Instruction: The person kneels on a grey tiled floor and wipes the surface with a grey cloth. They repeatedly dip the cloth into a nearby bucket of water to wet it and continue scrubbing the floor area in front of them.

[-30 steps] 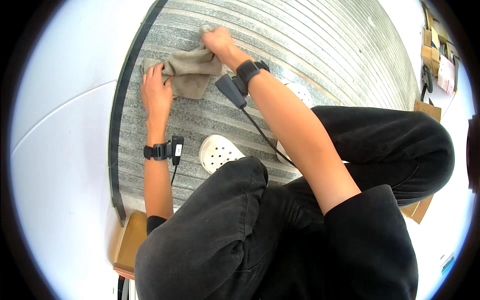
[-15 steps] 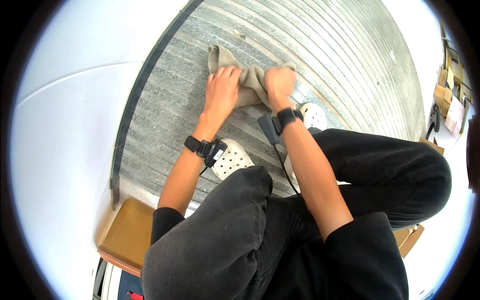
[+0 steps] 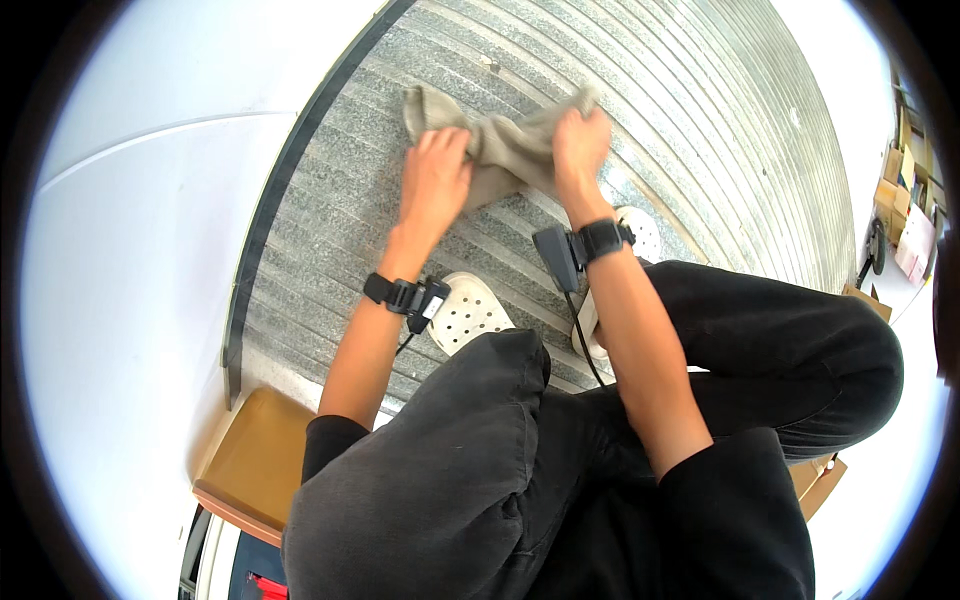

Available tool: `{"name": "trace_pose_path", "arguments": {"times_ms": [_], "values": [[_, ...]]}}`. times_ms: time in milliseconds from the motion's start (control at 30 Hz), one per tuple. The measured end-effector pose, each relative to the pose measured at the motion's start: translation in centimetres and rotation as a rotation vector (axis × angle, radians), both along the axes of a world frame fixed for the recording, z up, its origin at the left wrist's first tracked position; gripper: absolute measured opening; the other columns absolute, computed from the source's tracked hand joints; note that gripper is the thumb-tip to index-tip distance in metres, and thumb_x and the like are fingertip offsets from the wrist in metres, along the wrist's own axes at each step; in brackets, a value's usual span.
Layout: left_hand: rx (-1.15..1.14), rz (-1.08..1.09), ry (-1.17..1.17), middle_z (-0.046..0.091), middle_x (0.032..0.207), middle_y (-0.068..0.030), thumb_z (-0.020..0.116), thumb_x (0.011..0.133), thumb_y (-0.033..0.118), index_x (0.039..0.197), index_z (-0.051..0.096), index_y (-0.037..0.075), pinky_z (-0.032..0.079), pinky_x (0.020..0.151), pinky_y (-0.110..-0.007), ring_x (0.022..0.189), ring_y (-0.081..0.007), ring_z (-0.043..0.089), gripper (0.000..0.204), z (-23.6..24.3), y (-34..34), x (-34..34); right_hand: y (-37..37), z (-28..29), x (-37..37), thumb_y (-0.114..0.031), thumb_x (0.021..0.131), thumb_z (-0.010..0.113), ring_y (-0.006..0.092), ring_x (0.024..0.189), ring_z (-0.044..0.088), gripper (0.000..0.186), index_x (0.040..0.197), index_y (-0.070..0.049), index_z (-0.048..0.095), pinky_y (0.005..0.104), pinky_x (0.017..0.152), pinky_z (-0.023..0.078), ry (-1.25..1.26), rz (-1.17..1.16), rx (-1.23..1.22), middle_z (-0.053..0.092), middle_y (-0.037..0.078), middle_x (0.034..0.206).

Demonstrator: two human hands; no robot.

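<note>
Over the grooved floor, near its left edge, beige cloth is clenched by right hand and, apparently, left hand; uneven tugging risks slippage.

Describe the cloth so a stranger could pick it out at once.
Find the grey ridged floor that fills the upper middle of the view. On it, the left hand and the right hand are both on the cloth. It is rumpled, loose and grey-beige, unlike the white, holed shoes lower in the picture.
</note>
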State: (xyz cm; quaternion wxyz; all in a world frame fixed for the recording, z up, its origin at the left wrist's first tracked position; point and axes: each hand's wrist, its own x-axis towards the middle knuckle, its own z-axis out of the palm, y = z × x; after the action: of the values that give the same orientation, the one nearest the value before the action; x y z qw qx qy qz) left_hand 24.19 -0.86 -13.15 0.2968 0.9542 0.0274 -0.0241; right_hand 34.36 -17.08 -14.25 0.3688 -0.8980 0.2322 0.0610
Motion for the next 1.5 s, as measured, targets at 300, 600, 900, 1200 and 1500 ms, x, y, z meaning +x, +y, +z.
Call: {"name": "trace_pose_path", "arguments": {"times_ms": [300,600,900,1200,1500], "values": [[-0.008,0.000,-0.021,0.063,0.116,-0.0145,0.066,0.081,0.003,0.118,0.059,-0.001,0.044,0.092,-0.044,0.110,-0.0338,0.055,0.038,-0.9,-2.2,0.5,1.4,-3.6,-1.7,-0.022,0.085,0.058,0.0459,0.092,0.065,0.045,0.110,0.015,0.059,0.0505,0.081,0.052,0.176,0.172,-0.219,0.059,0.031,0.115],[-0.021,0.259,-0.008,0.063,0.112,-0.0179,0.068,0.083,0.008,0.117,0.060,-0.001,0.045,0.093,-0.044,0.112,-0.0367,0.055,0.036,1.6,1.6,-1.0,1.1,-1.6,1.8,-0.012,0.084,0.054,0.0410,0.085,0.064,0.029,0.102,0.008,0.065,0.0465,0.079,0.050,0.141,0.425,0.388,0.066,0.024,0.090],[-0.091,0.140,0.028,0.065,0.088,-0.0104,0.067,0.066,-0.002,0.100,0.060,0.005,0.048,0.071,-0.040,0.080,-0.0313,0.061,0.035,6.9,2.2,-17.1,6.8,4.2,-9.7,-0.005,0.082,0.059,0.0365,0.099,0.060,0.052,0.133,-0.004,0.047,0.0433,0.077,0.054,-0.090,0.859,0.058,0.053,0.018,0.111],[0.291,0.633,0.173,0.057,0.116,-0.0169,0.067,0.081,0.008,0.122,0.057,0.003,0.042,0.093,-0.046,0.108,-0.0358,0.053,0.042,7.9,3.8,-22.8,14.6,1.8,-13.7,-0.011,0.084,0.060,0.0245,0.105,0.058,0.039,0.123,-0.012,0.059,0.0344,0.077,0.058,-0.454,1.702,0.175,0.052,0.006,0.113],[0.174,0.540,0.187,0.049,0.134,-0.0176,0.063,0.090,0.010,0.138,0.049,0.008,0.037,0.102,-0.048,0.124,-0.0375,0.046,0.050,5.5,1.8,-17.1,10.9,2.5,-5.4,-0.012,0.082,0.062,0.0304,0.099,0.064,0.033,0.115,-0.014,0.067,0.0411,0.077,0.056,-0.222,1.670,0.016,0.060,0.010,0.107]]}}
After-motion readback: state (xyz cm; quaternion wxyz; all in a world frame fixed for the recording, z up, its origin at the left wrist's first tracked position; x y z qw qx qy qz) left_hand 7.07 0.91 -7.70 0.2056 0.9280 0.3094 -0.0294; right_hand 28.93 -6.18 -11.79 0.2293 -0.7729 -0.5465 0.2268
